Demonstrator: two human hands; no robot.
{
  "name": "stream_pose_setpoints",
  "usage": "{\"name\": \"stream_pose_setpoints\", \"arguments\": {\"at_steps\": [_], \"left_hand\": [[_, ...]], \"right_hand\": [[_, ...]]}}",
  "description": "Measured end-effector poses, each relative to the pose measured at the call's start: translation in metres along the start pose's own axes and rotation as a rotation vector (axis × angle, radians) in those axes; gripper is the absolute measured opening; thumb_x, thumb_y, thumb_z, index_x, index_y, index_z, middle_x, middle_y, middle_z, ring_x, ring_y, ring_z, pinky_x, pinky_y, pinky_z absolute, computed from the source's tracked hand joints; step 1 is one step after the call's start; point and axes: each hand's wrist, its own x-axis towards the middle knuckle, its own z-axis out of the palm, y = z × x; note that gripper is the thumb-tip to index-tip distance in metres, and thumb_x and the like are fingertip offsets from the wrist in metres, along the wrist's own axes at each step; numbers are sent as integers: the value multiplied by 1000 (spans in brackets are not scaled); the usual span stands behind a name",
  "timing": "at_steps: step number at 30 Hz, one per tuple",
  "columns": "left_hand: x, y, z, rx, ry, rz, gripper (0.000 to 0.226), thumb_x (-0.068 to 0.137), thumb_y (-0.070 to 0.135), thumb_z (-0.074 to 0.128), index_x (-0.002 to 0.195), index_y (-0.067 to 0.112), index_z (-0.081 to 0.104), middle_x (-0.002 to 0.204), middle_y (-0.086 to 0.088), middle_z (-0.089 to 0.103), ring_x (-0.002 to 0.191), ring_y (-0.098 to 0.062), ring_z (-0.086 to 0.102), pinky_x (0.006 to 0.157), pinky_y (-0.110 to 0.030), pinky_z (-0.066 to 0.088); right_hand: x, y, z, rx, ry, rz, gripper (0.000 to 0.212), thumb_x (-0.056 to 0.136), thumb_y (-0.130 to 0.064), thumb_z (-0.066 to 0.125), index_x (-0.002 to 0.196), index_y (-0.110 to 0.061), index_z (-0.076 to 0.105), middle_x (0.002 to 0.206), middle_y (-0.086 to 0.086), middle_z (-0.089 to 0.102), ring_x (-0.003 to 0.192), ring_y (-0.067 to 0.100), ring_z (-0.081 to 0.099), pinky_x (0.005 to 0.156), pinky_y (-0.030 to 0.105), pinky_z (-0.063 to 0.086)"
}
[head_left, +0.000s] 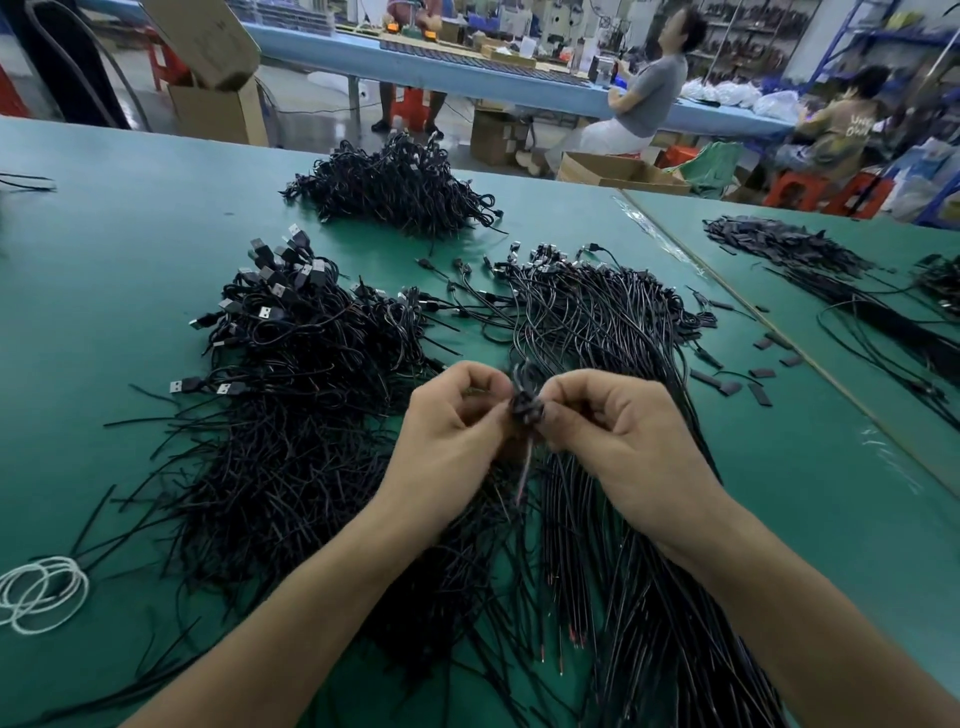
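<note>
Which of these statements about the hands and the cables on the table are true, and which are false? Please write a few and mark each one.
1. The left hand and the right hand both pinch one black cable between them. True.
2. The table has a red surface. False: the surface is green.
3. A pile with USB plugs lies to the left of the hands. True.
4. The white cord coil lies at the right edge of the picture. False: it lies at the left edge, on the table.
</note>
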Motion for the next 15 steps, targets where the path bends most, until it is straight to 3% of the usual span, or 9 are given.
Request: {"name": "stream_pose_setpoints", "arguments": {"at_steps": [2,4,8,10,12,15], "left_hand": [[2,7,-2,-128,21,-64,23,98,3,51,87,15,67,85,-6,76,70,-12,69,60,-22,54],[4,13,-3,-214,11,-84,31,93,16,46,80,26,73,100,-13,75,87,-22,70,69,-28,55],[2,12,-2,-238,-72,-2,36,97,35,41,76,30,70,92,-6,75,98,-27,69,84,-31,53],[-1,9,0,-239,-120,48,27,100,32,49,81,22,66,87,-9,75,91,-26,70,83,-31,56],[-2,6,2,-180,-134,98,10,91,28,68,85,22,63,89,-9,75,85,-22,71,77,-27,56],[-2,-2,3,115,-3,173,24,74,39,78,87,31,60,95,9,66,85,-9,61,72,-22,49]], "right_hand": [[-4,4,2,-44,-36,23,18,92,-9,66,77,-18,69,66,-12,61,63,2,50,61,14,44],[-6,7,2,-42,-42,69,19,93,-9,65,77,-18,68,63,-14,56,59,0,45,58,11,39],[-4,10,0,-51,-11,141,10,92,-12,67,84,-16,72,60,-14,59,53,-5,47,52,9,38],[-2,9,-1,-90,10,137,9,88,-25,71,86,-17,73,64,-5,63,58,0,51,54,18,44],[0,9,-2,-75,56,128,16,85,-32,70,82,-17,72,68,-1,68,63,6,57,61,24,51],[5,7,-7,-73,143,76,7,86,-13,73,81,-18,73,76,-1,74,69,9,66,68,24,57]]}}
